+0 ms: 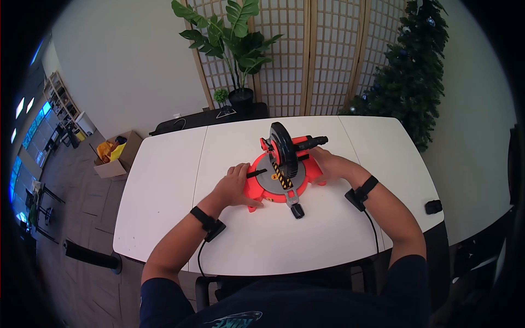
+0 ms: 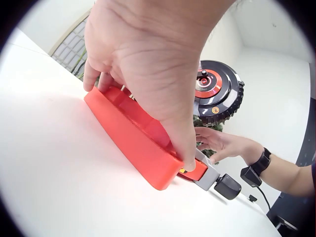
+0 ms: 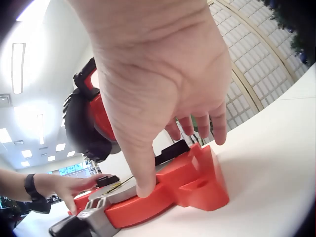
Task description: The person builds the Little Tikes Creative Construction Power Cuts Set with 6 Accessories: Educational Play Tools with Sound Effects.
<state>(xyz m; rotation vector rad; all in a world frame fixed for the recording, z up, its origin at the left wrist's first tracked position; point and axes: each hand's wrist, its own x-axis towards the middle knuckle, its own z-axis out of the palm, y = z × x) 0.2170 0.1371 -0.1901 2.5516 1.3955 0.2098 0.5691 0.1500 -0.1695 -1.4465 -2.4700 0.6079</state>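
Note:
A red, grey and black toy miter saw [image 1: 252, 190] stands upright on the white table, its round black blade guard [image 1: 283, 150] raised above a grey turntable. A yellow-and-black striped strip crosses the turntable, and a black knob [image 1: 297, 211] sticks out toward me. My left hand [image 1: 229, 188] grips the left end of the red base, thumb at the near side and fingers over the far side. On the opposite end, my right hand [image 1: 332, 165] spans the base [image 3: 197, 185], its thumb on the front edge and its fingers reaching down behind.
The white table [image 1: 158, 197] has a small black object [image 1: 433, 206] near its right edge. Beyond it stand a potted plant [image 1: 241, 99], a folding screen [image 1: 281, 65] and a decorated Christmas tree [image 1: 404, 82]. An open cardboard box [image 1: 130, 150] is on the left. Cables trail from both wrist cameras.

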